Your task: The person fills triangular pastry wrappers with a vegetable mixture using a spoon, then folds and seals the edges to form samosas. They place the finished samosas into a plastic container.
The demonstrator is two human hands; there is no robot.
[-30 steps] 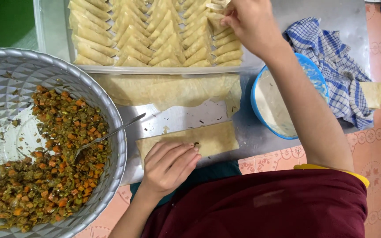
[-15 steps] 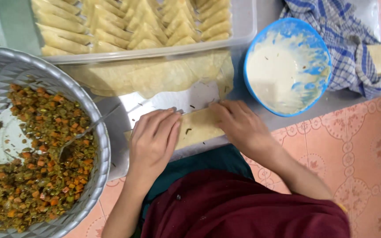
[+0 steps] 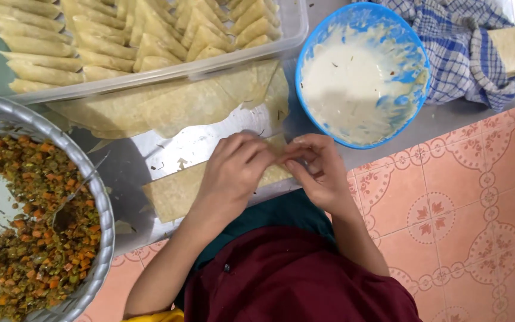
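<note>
Two large vessels flank the work: a grey perforated bowl (image 3: 99,197) of chopped vegetable filling with a spoon (image 3: 70,206) at left, and a clear tray (image 3: 150,74) of folded pastries at top, with loose pastry sheets (image 3: 174,107) just below it. Next in size, a blue bowl (image 3: 362,74) of white paste sits beside a blue checked cloth (image 3: 454,53). On the metal table (image 3: 198,146), a pastry strip (image 3: 177,191) lies flat; the left hand (image 3: 236,173) and right hand (image 3: 320,170) meet over its right end, fingers pinched closed on it.
</note>
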